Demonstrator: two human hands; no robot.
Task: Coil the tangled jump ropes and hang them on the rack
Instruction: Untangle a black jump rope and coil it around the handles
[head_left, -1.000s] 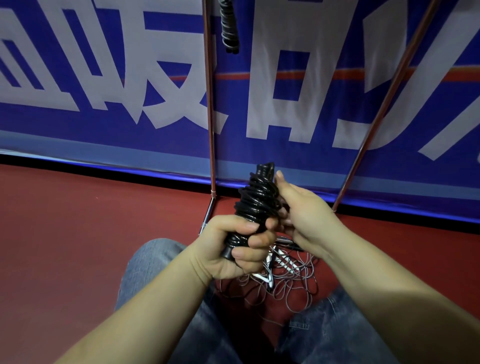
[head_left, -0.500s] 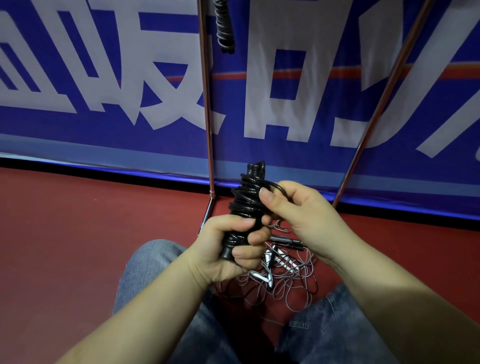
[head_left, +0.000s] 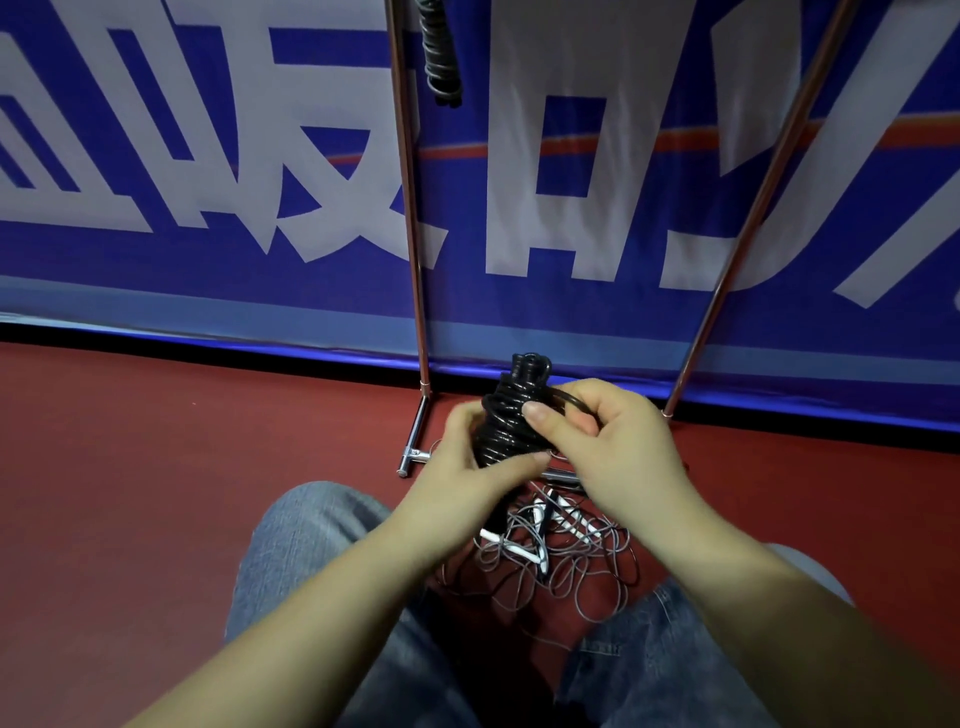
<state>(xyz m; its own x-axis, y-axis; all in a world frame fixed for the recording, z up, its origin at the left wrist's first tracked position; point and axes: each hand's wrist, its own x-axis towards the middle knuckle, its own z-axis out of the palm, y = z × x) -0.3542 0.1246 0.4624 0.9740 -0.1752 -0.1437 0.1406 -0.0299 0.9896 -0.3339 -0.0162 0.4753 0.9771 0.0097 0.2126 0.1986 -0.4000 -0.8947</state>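
Black jump rope (head_left: 511, 415), wound into a tight upright bundle, sits at frame centre, gripped between both hands above the lap. Left hand (head_left: 467, 467): fingers curled round the lower half of the bundle, thumb across its front. Right hand (head_left: 608, 447): thumb and fingers pinch 1 loose loop of the cord at the bundle's 3 o'clock side. Judgement: final wrap or tuck in progress. Risk 1: if the pinch slips, the stiff cord springs back and several turns unwind. Risk 2: a loose tuck may hold now and then fail once hung. At 6 o'clock of the hands, a grey rope tangle (head_left: 550, 561) lies on the red floor (head_left: 156, 467) between the knees; a dropped tail could snag in it. Rack upright (head_left: 410, 208) stands at 12 o'clock, with 1 coiled rope (head_left: 441, 57) already hanging.
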